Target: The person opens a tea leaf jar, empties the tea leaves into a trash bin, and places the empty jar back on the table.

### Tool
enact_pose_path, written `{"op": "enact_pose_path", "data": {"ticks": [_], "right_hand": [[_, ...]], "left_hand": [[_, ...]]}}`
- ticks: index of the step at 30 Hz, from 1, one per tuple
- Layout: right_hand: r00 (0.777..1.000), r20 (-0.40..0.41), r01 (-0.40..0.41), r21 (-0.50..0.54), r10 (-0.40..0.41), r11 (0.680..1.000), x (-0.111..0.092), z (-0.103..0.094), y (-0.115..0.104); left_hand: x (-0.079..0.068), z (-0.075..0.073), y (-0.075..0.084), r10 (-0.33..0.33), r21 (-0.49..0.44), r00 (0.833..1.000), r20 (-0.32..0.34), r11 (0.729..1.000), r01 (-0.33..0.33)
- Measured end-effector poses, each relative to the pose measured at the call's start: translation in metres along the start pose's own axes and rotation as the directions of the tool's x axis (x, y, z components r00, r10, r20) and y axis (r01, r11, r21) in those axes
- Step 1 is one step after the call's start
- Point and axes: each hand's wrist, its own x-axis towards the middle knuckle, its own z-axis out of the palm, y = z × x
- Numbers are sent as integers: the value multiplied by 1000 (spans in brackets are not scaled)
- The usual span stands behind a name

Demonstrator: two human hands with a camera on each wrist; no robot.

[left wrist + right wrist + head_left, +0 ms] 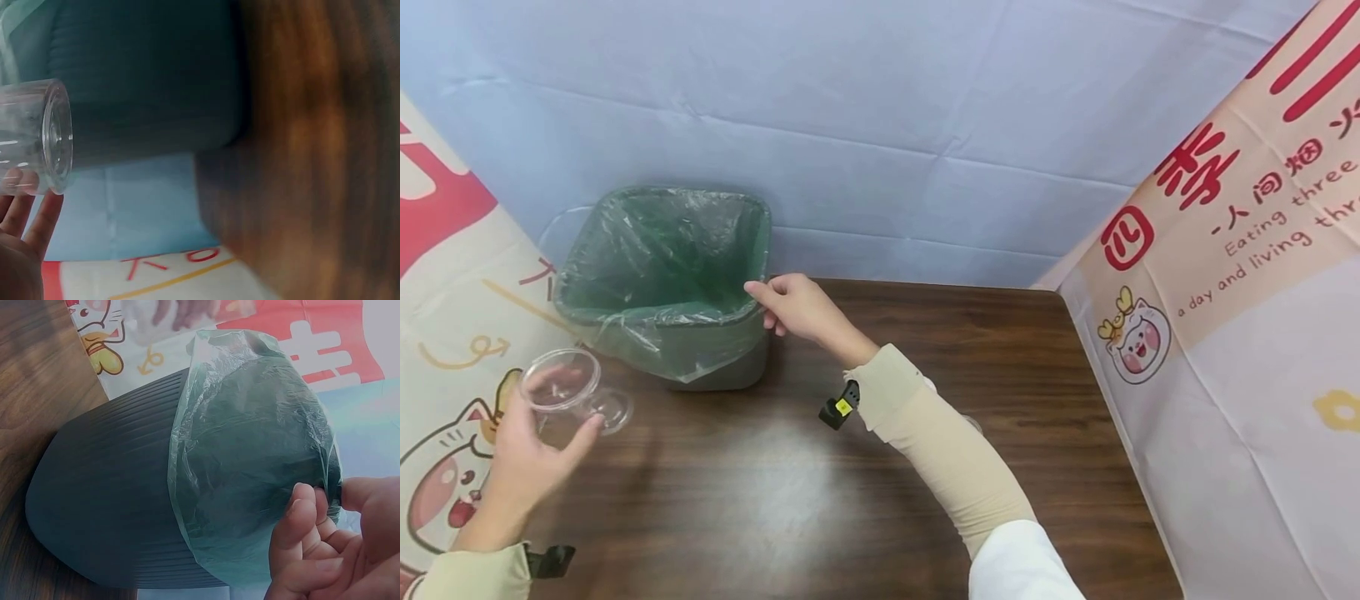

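A clear plastic cup (578, 402) is in my left hand (529, 462), thumb on one side and fingers on the other. In the head view its open rim faces up; in the left wrist view the base of the cup (57, 134) shows against the bin's dark side. My right hand (801, 307) pinches the near right rim of a trash can (726, 367) lined with a thin green plastic bag (677, 337). In the right wrist view the thumb and fingers hold the bag-covered edge, while the bag (244, 450) hangs over the outer wall.
The trash can stands at the back left of a dark wooden table (760, 500). Blue cloth (850, 125) hangs behind, and printed panels (1225, 333) flank both sides. A clear rounded edge (972, 422) peeks out beyond my right forearm.
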Motion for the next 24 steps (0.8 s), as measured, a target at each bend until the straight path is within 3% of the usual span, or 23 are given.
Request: {"op": "enact_pose_path", "data": {"ticks": [9, 14, 24], "right_hand": [[1000, 3, -11, 3, 11, 1000, -1, -1, -2], [1000, 5, -7, 11, 7, 1000, -1, 0, -1], [1000, -4, -5, 25, 5, 1000, -2, 0, -2]], "left_hand": [[-23, 19, -10, -139, 79, 989, 48, 988, 135], [-35, 31, -22, -161, 166, 980, 113, 976, 141], [-43, 46, -54, -223, 180, 955, 196, 965, 189]]}}
